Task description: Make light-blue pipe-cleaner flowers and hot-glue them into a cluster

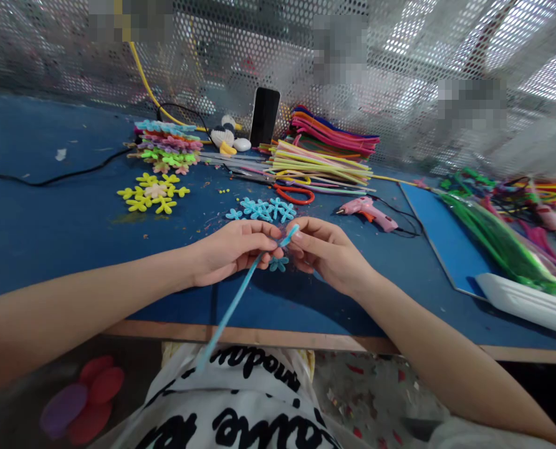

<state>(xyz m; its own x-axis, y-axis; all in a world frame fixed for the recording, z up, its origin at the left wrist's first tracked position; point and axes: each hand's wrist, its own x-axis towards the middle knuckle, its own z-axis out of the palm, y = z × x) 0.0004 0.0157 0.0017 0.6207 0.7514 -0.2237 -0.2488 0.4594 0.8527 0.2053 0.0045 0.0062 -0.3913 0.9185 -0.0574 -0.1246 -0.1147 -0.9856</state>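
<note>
A light-blue pipe cleaner is held above the blue tabletop, pinched by the left hand and, at its bent end, by the right hand. Black script, partly legible as "oday", is printed on the white shirt.

Fuzzy light-blue stem, aslant (tail downward)

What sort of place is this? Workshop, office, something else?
Probably a craft workbench, perhaps in a small workshop: bundles of fuzzy stems, a pink glue gun and a stack of colourful fuzzy shapes sit on the blue table.
</note>
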